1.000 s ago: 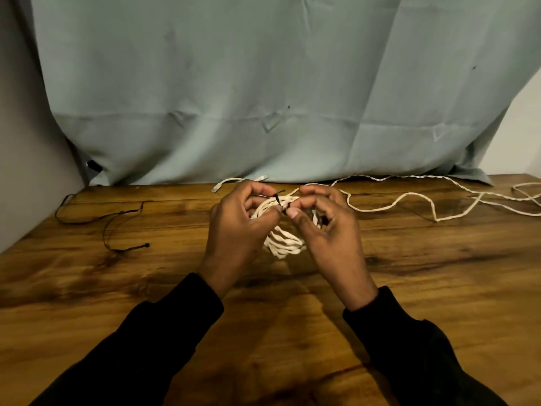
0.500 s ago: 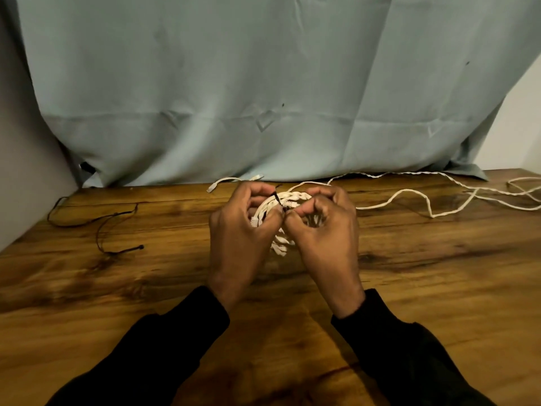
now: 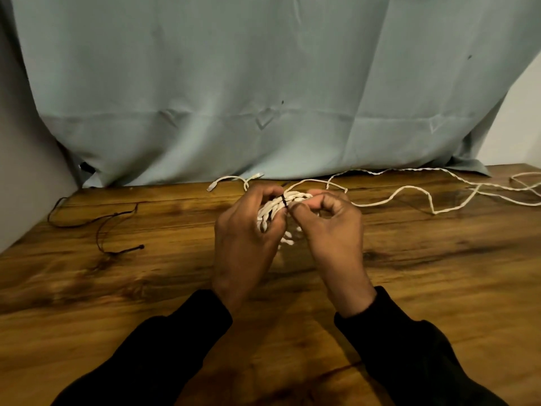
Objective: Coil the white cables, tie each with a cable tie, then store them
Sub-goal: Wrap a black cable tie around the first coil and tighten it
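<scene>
A coil of white twisted cable (image 3: pixel 273 208) is held upright above the wooden table (image 3: pixel 439 273) at the centre. My left hand (image 3: pixel 246 238) grips the coil from the left, fingers curled over its top. A thin black cable tie (image 3: pixel 284 200) is wrapped around the coil's top strands. My right hand (image 3: pixel 330 227) pinches the tie's end between thumb and forefinger just right of the coil. The coil's lower part is partly hidden behind both hands. Loose white cable (image 3: pixel 409 194) trails from the coil across the table to the right edge.
Two white connector ends (image 3: pixel 231 181) lie at the table's back behind my hands. Thin black ties or cords (image 3: pixel 99 227) lie on the table's far left. A pale blue cloth (image 3: pixel 263 83) hangs along the back edge. A wall borders the left side.
Both hands stayed at the coil and drew closer together; the right thumb and forefinger now pinch the tie's end at the coil's top. The view shifted slightly.
</scene>
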